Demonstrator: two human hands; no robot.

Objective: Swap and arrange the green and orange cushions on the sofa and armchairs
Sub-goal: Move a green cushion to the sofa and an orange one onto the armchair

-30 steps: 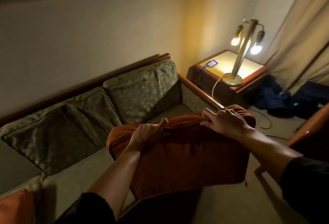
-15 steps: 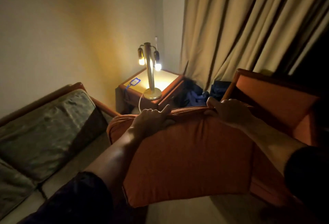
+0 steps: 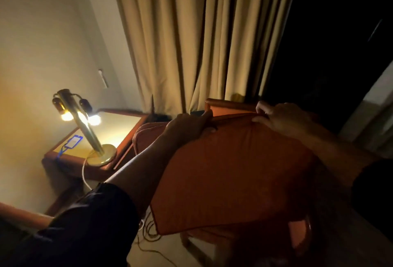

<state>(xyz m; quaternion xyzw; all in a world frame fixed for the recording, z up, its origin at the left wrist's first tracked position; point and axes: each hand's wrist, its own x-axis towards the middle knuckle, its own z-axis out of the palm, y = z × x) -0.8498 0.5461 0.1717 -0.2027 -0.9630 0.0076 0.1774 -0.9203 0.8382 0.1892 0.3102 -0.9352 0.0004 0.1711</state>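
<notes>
I hold a large orange cushion [image 3: 234, 177] in front of me by its top edge. My left hand [image 3: 187, 127] grips the edge left of centre and my right hand [image 3: 280, 118] pinches it further right. The cushion hangs over an orange armchair [image 3: 229, 105], of which only the wooden top rail, a strip of back and a bit of seat at the lower right show. The sofa and the green cushions are out of view, apart from a wooden rail [image 3: 19, 213] at the lower left.
A wooden side table [image 3: 119, 126] stands to the left with a lit brass lamp [image 3: 85, 128] and a blue tag [image 3: 72, 142] on it. A white cable [image 3: 85, 179] runs down to wires on the floor. Beige curtains [image 3: 191, 43] hang behind the armchair.
My view has swung right, away from the sofa and its green cushions, toward the armchair and curtains. Both hands have carried the orange cushion along, over the armchair.
</notes>
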